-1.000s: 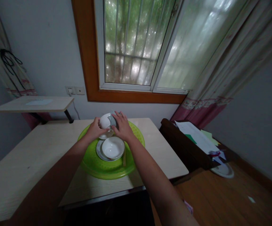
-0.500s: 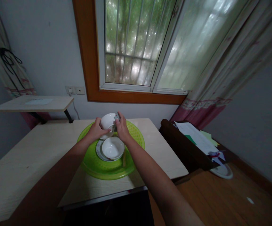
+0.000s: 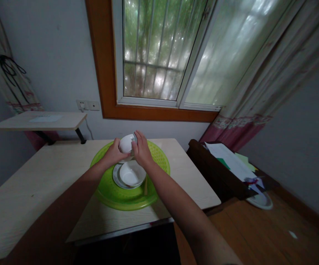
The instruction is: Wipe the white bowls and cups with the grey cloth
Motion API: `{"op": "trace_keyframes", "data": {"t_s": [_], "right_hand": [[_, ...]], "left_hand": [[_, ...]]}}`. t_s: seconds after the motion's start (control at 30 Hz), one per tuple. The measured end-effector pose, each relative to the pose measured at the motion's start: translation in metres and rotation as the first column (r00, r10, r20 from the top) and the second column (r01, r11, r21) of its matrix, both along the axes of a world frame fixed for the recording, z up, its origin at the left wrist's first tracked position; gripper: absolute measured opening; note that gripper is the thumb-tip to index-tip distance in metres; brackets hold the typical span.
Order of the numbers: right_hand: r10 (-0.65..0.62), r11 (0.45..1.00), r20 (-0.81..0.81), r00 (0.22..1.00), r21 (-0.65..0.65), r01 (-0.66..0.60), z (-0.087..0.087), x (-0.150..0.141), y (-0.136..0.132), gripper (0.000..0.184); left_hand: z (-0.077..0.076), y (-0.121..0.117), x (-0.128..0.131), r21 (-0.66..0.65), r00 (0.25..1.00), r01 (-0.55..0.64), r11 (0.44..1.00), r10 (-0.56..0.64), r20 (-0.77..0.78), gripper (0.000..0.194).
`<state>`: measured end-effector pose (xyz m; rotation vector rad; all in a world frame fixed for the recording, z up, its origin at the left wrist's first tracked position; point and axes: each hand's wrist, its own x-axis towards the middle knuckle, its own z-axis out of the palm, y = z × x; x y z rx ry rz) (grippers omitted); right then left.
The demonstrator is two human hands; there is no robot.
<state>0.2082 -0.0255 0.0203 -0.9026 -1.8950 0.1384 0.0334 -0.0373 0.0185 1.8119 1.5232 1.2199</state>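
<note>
A round green basin [image 3: 106,191] sits on a pale wooden table [image 3: 38,180]. Inside it a white bowl [image 3: 131,175] rests on a grey plate [image 3: 116,177], with a wooden chopstick [image 3: 145,184] beside them. Above the basin's far side my left hand [image 3: 113,154] grips a second white bowl [image 3: 126,143], tilted. My right hand [image 3: 141,149] presses against that bowl's right side, fingers closed on a small grey cloth that is nearly hidden.
A small side table [image 3: 38,120] stands at the back left under a wall socket [image 3: 87,106]. A dark cabinet [image 3: 220,176] with papers [image 3: 231,158] is to the right of the table. A white plate [image 3: 260,201] lies on the wooden floor.
The grey cloth, plain to see a second ago, is now almost covered by my right hand. The held bowl has turned and my hands have drawn closer together.
</note>
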Motion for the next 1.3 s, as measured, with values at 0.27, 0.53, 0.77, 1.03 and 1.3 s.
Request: {"op": "trace_keyframes", "data": {"t_s": [0.27,0.53,0.77,1.03,1.3], "right_hand": [[0.063,0.986,0.32,0.945,0.129,-0.109,0.02,-0.01,-0.024,0.051],[0.022,0.999,0.035,0.999,0.034,-0.023,0.01,-0.006,-0.007,0.051],[0.045,0.954,-0.311,0.949,-0.27,-0.133,-0.009,0.001,0.013,0.069],[0.051,0.941,-0.416,0.908,-0.285,-0.183,-0.013,-0.004,0.012,0.071],[0.085,0.996,-0.056,0.995,-0.004,-0.085,0.001,0.0,-0.002,0.061]], "left_hand": [[0.001,0.0,-0.002,0.064,1.0,0.01,0.998,-0.01,-0.008,0.042],[-0.002,0.002,-0.002,0.032,0.998,-0.023,0.999,0.021,0.052,0.058],[0.0,0.008,-0.008,0.037,0.969,-0.059,0.998,0.049,0.241,0.066],[-0.006,0.01,-0.007,0.047,0.98,-0.042,0.998,0.032,0.196,0.067],[0.001,0.0,-0.002,0.022,0.998,-0.057,0.998,0.057,0.007,0.061]]}}
